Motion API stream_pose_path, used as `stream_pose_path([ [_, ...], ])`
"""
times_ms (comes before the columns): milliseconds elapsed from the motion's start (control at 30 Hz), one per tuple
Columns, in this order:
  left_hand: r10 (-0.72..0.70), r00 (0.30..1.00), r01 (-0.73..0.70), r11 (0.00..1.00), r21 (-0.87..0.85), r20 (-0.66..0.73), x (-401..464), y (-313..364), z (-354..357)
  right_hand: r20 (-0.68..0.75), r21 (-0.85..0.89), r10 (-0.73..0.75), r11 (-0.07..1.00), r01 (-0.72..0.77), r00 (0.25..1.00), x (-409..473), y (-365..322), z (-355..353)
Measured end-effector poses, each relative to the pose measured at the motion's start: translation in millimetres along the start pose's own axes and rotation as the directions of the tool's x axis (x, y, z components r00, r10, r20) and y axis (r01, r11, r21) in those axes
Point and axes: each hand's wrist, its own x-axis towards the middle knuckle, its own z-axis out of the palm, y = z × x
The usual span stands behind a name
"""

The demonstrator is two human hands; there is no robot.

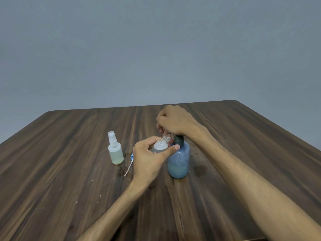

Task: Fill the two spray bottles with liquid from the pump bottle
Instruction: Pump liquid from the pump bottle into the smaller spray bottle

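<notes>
A blue pump bottle (178, 159) stands in the middle of the wooden table, roughly a third full of pale liquid. My right hand (173, 120) sits on top of its dark pump head with curled fingers, hiding the spout. My left hand (149, 157) grips an uncapped clear spray bottle (160, 145), tilted so that its threaded neck points up toward the hidden spout. A second small spray bottle (115, 150) with its white sprayer cap on stands upright to the left, holding pale greenish liquid.
A loose sprayer top with a blue collar and white dip tube (130, 164) lies on the table (69, 153) between the capped bottle and my left hand. Wet smears and small crumbs mark the wood near the bottles. A grey wall rises behind.
</notes>
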Motion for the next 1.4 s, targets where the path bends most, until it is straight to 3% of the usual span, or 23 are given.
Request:
stream_pose_path([
  [400, -0.021, 1.0, 0.021, 1.0, 0.005, -0.001, 0.5, -0.1, 0.3, 0.049, -0.009, 0.01, 1.0, -0.009, 0.999, 0.6, 0.8, 4.3],
  [567, -0.015, 1.0, 0.015, 1.0, 0.004, -0.002, 0.6, -0.6, -0.4, -0.016, 0.013, -0.011, 1.0, 0.011, 1.0, 0.8, 0.3, -1.3],
  [967, -0.029, 1.0, 0.029, 1.0, 0.004, -0.001, 0.7, -0.6, 0.4, 0.024, -0.026, 0.004, 1.0, -0.004, 1.0, 1.9, 1.1, 5.2],
  [1400, -0.033, 0.999, 0.033, 0.999, -0.025, -0.005, -0.8, 1.3, 1.8, -0.04, -0.008, -0.022, 1.0, 0.021, 0.999, -0.2, 2.6, -1.4],
])
